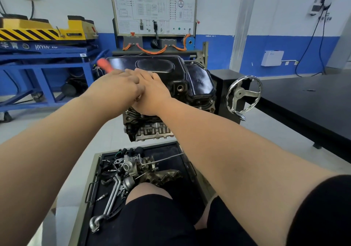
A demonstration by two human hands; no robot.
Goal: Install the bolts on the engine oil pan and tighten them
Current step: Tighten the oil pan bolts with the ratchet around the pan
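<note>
The black engine oil pan (161,65) sits on top of the upturned engine block (152,129) in the middle of the view. Both hands meet over the pan's near left part. My left hand (121,85) curls its fingers over an orange-handled tool (103,64), whose blurred handle sticks out up and to the left beyond the hand. My right hand (152,93) lies flat beside and partly under the left, with straight fingers on the pan. The tool's head and any bolts are hidden beneath the hands.
A chrome handwheel (244,95) of the engine stand juts out on the right, next to a black table (307,97). Below the engine, a black parts tray (171,150) holds several loose engine parts and pipes. A blue and yellow lift stand (43,42) is at the left.
</note>
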